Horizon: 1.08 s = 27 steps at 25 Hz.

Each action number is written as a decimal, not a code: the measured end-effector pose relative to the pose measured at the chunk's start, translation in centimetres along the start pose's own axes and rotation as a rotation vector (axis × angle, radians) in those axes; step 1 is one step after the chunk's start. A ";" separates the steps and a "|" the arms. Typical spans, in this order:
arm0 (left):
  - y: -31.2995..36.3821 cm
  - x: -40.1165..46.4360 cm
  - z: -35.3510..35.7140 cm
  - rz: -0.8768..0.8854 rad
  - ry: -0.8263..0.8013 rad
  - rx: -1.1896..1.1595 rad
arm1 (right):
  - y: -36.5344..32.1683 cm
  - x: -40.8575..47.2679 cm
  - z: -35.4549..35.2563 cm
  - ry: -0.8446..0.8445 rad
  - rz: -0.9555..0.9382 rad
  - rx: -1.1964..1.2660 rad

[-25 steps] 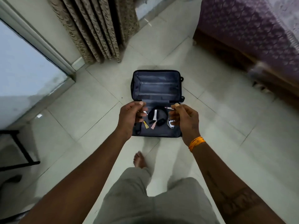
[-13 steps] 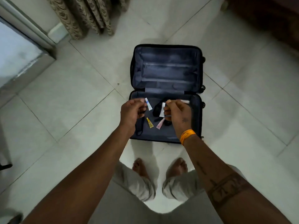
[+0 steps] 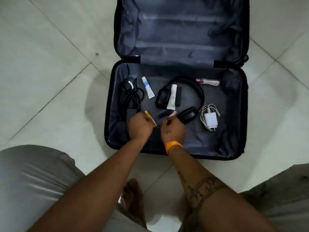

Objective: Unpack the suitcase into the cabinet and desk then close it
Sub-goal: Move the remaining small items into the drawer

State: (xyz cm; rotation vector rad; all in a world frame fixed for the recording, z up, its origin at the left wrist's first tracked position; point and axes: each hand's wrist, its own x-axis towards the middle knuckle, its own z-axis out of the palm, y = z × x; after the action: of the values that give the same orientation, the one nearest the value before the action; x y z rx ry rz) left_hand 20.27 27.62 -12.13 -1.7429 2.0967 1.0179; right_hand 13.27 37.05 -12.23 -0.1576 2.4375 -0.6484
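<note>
The dark suitcase (image 3: 234,148) lies open on the floor, its lid half empty. In the near half, my left hand (image 3: 139,127) grips a small yellow tube (image 3: 151,120). Beside it my right hand (image 3: 173,130) pinches a small pink tube (image 3: 173,113). Around them lie black headphones (image 3: 192,91), a white tube with a blue label (image 3: 148,87), a white and green tube (image 3: 172,97) across the headphones, a white charger with its cable (image 3: 210,120), a coiled black cable (image 3: 132,97) and a little bottle with a pink cap (image 3: 209,81).
Pale floor tiles (image 3: 50,72) surround the suitcase. My knees in grey trousers (image 3: 33,181) and a bare foot (image 3: 133,198) are close to its near edge. A black pouch-like shape (image 3: 231,80) sits in the far right corner of the near half.
The camera has dropped much closer to the suitcase. Both hands came down from above it onto the yellow and pink tubes lying in the near half.
</note>
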 end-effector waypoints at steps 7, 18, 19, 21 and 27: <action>1.1 2.5 0.3 0.165 0.053 0.254 | 1.6 1.2 1.1 -0.047 -0.227 -0.440; 0.6 1.9 0.2 0.260 0.066 0.148 | -0.8 2.8 1.5 0.146 0.000 0.010; 1.1 2.0 -0.1 0.211 0.093 0.040 | -0.9 3.0 1.6 0.169 0.028 0.071; 2.5 2.6 -1.0 0.134 0.137 -0.130 | -0.8 3.0 1.7 0.203 0.078 0.130; 6.8 7.2 -2.5 0.167 0.220 -0.033 | 0.0 3.4 2.2 0.205 0.168 0.226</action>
State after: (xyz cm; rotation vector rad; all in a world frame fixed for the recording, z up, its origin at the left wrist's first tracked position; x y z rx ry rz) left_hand 12.66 20.77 -12.00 -1.7926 2.4087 0.9446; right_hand 11.82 35.29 -15.52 0.2126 2.5120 -0.8938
